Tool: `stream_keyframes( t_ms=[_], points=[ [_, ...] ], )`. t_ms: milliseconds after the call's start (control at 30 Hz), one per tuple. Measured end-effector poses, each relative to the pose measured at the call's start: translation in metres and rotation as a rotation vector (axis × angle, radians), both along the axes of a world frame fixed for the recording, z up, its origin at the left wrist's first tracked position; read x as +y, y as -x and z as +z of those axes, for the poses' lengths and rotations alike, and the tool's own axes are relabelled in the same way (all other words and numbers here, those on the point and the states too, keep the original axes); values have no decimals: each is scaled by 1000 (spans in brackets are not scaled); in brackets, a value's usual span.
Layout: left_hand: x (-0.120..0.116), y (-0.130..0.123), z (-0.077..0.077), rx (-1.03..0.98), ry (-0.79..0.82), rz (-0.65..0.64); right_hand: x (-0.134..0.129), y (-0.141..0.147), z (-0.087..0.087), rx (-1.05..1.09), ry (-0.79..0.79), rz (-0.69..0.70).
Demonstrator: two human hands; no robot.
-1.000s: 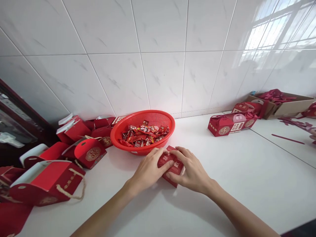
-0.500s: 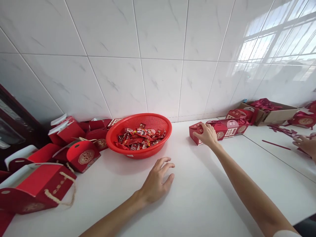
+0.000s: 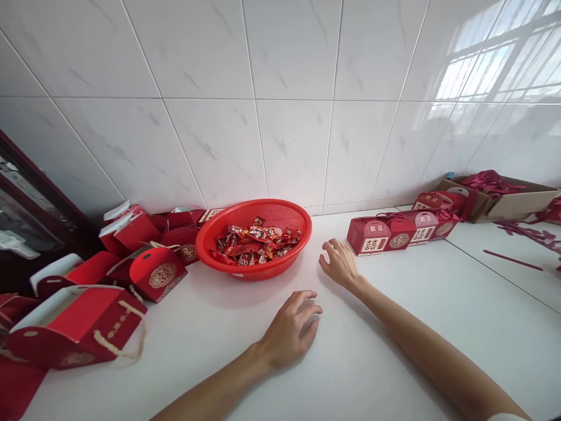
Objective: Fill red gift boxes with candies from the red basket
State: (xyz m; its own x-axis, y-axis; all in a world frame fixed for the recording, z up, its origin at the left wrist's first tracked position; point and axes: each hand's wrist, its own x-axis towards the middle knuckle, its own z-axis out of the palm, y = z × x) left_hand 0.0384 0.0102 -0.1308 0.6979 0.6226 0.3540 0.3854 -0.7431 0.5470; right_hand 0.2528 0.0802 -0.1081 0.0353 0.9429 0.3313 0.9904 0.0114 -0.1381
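Observation:
My left hand [image 3: 291, 330] hovers low over or rests on the white table, fingers bent and apart, with nothing in it. In front of it stands a red plastic basket [image 3: 254, 273] holding several wrapped candies [image 3: 256, 241]. My right hand [image 3: 340, 263] is between the basket and a row of closed red gift boxes, its fingers apart and empty. The nearest closed gift box [image 3: 370, 235] stands upright just right of that hand, not touching it. More closed boxes [image 3: 401, 233] continue the row to the right.
Several open red boxes with rope handles [image 3: 79, 327] crowd the left side. White tiled wall [image 3: 293, 146] rises behind the table [image 3: 210, 351]. At the far right are a cardboard box [image 3: 512, 204] of dark red ribbons [image 3: 493, 181] and a loose strip [image 3: 512, 260].
My right hand has let go of the nearest closed gift box and moved left, toward the basket. My left hand keeps nearly the same pose. The view has shifted slightly.

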Motion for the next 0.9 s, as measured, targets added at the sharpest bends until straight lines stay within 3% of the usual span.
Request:
stream_keyframes(
  t_ms=[233,567,700,900],
  points=[
    [-1,0,-1,10,34,-13,-2,-26,-7,40,95,-234],
    [-1,0,-4,4,49,-13,3,-32,-9,59,87,-291],
    [-2,-3,-4,-39,36,2,-10,-18,-8,50,75,-171],
    [5,-1,9,-269,-113,67,-31,33,-21,-6,99,238]
  ],
)
